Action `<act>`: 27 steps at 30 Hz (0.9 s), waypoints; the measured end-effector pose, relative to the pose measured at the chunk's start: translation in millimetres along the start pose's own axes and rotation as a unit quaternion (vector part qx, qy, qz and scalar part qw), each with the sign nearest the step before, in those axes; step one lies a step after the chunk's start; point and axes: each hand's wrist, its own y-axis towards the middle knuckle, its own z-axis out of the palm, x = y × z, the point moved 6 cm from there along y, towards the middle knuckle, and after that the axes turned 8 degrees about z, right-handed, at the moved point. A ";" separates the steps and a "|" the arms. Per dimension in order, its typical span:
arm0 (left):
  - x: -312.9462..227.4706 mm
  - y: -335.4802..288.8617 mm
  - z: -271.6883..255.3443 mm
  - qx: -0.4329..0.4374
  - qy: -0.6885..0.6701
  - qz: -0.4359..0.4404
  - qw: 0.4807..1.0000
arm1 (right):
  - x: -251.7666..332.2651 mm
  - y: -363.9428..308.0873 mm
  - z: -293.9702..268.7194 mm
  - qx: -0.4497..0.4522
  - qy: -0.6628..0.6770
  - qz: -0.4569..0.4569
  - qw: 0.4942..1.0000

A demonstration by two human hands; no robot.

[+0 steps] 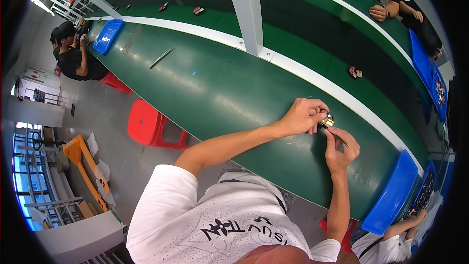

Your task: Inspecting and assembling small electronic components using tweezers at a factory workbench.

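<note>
My left hand (305,116) grips a small black part with a yellow and whitish patch (328,120) above the green bench (220,83). Its fingers are closed around the part's left side. From the near right, my right hand (343,150) comes up with thumb and forefinger pinched together at the part's lower edge. Whatever lies between those right fingertips is too small to make out. Both hands stay close together, near the white rail (337,90) beyond the bench.
Metal tweezers (162,57) lie far left on the bench. Blue trays (391,195) (107,36) stand at its right and left ends. Beyond the rail, a green belt carries small parts (355,72). A grey post (246,14) rises ahead. Red stools (146,123) and other people are around.
</note>
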 end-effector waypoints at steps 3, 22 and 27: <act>0.1 0.3 -0.2 -0.002 0.003 0.003 1.000 | -0.9 0.4 0.7 0.004 0.004 0.001 1.000; -2.5 -1.4 1.6 -0.007 0.007 -0.014 1.000 | 2.5 1.7 -1.7 0.011 0.006 0.003 1.000; -2.4 -1.4 1.2 -0.008 0.006 -0.013 1.000 | 3.8 2.5 -1.4 0.012 0.006 0.007 1.000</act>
